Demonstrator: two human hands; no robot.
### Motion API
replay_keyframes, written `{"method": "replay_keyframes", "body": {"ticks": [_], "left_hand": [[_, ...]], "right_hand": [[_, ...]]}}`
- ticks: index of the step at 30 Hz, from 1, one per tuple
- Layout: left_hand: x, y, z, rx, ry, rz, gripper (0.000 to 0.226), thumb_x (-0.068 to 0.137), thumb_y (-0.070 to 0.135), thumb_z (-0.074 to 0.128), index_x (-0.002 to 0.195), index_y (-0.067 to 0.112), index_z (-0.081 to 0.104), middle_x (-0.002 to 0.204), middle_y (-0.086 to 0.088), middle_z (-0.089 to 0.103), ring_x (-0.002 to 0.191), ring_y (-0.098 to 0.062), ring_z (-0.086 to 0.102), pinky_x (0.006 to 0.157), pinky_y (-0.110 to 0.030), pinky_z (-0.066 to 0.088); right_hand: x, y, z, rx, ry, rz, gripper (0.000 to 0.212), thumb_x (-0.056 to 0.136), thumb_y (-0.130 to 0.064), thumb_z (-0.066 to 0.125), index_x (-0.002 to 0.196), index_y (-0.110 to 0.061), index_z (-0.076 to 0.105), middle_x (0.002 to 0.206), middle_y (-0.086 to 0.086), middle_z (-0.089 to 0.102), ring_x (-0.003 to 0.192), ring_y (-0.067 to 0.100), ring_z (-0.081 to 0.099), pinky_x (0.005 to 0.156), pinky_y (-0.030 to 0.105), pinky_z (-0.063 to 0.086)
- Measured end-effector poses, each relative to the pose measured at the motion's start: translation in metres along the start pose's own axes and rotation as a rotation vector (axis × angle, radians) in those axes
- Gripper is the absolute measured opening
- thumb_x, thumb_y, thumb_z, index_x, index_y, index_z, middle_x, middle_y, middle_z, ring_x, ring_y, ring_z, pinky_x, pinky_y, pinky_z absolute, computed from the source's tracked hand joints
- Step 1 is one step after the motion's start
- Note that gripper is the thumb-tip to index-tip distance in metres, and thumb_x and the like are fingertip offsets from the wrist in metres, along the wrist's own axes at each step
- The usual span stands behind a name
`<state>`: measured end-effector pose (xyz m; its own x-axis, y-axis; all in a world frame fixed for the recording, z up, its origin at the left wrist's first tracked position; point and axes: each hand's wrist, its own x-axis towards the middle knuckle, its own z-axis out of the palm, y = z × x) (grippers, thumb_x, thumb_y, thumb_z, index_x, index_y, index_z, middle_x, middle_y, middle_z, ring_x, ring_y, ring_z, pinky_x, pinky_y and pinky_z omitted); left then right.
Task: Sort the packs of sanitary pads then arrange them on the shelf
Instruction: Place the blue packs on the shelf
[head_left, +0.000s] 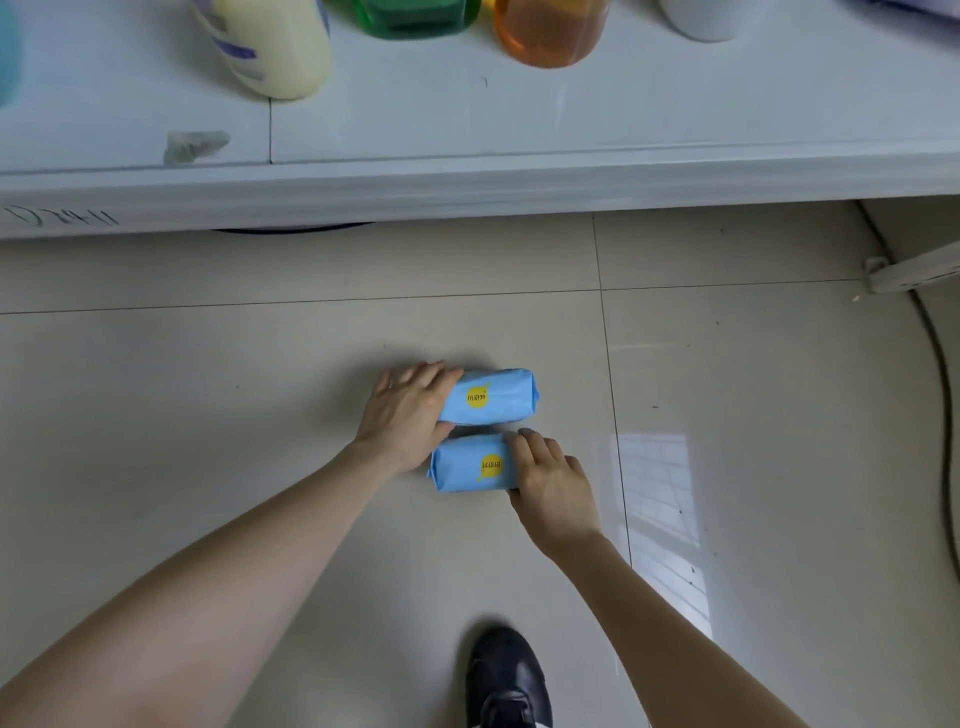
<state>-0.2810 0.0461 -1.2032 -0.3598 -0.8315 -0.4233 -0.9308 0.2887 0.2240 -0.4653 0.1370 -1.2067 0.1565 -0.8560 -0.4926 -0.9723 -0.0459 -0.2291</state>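
Blue packs' ends hidden by left hand & right hand

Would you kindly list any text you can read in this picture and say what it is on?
Far pack: dark print on a yellow sticker, too blurred to read.
Near pack: the same kind of sticker, also unreadable.
Shelf edge: handwritten marks at its left end, not legible.
Cream bottle: purple label, too blurred to read.
Nothing else carries text.
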Motion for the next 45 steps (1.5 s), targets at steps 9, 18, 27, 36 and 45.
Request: {"method": "replay_keyframes", "body": {"ticks": [9,18,27,36,45], "left_hand": [[-0.013,0.009,-0.020,-0.191,0.011,-0.067,0.040,0.089,0.021,0.063,0.126,0.015,0.051,0.121,-0.004,0.054,0.098,-0.034,0.060,0.075,-0.041,0.050],[-0.075,0.016,-0.089,-0.263,0.023,-0.151,0.038,0.090,0.022,0.063,0.125,0.014,0.051,0.122,-0.004,0.054,0.099,-0.035,0.059,0.078,-0.042,0.050],[-0.164,0.032,-0.227,-0.297,0.060,-0.133,0.036,0.088,0.020,0.066,0.121,0.014,0.053,0.117,-0.003,0.056,0.095,-0.033,0.060,0.077,-0.042,0.050],[-0.265,0.057,-0.398,-0.316,0.196,-0.066,0.035,0.086,0.022,0.068,0.116,0.016,0.052,0.112,0.001,0.057,0.096,-0.026,0.059,0.077,-0.038,0.049],[-0.370,0.101,-0.551,-0.285,0.330,0.001,0.038,0.086,0.026,0.067,0.119,0.018,0.051,0.114,0.002,0.057,0.099,-0.023,0.057,0.081,-0.036,0.046]], "right_hand": [[-0.021,0.003,-0.007,0.102,-0.057,0.050,0.046,0.092,-0.019,0.057,0.134,-0.020,0.040,0.127,-0.004,0.048,0.108,0.020,0.050,0.071,0.032,0.046],[-0.079,-0.022,-0.072,0.138,-0.080,0.072,0.043,0.089,-0.014,0.055,0.130,-0.021,0.044,0.122,-0.004,0.051,0.105,0.020,0.053,0.073,0.034,0.049],[-0.149,-0.070,-0.197,0.148,-0.042,0.065,0.042,0.085,-0.013,0.055,0.124,-0.023,0.047,0.116,-0.006,0.054,0.102,0.019,0.055,0.074,0.029,0.045],[-0.246,-0.126,-0.355,0.188,0.085,0.039,0.039,0.080,-0.018,0.060,0.117,-0.024,0.049,0.112,-0.006,0.054,0.100,0.021,0.056,0.063,0.027,0.038],[-0.344,-0.177,-0.496,0.243,0.207,-0.024,0.035,0.074,-0.025,0.060,0.108,-0.027,0.050,0.109,-0.009,0.055,0.096,0.021,0.059,0.061,0.029,0.040]]}}
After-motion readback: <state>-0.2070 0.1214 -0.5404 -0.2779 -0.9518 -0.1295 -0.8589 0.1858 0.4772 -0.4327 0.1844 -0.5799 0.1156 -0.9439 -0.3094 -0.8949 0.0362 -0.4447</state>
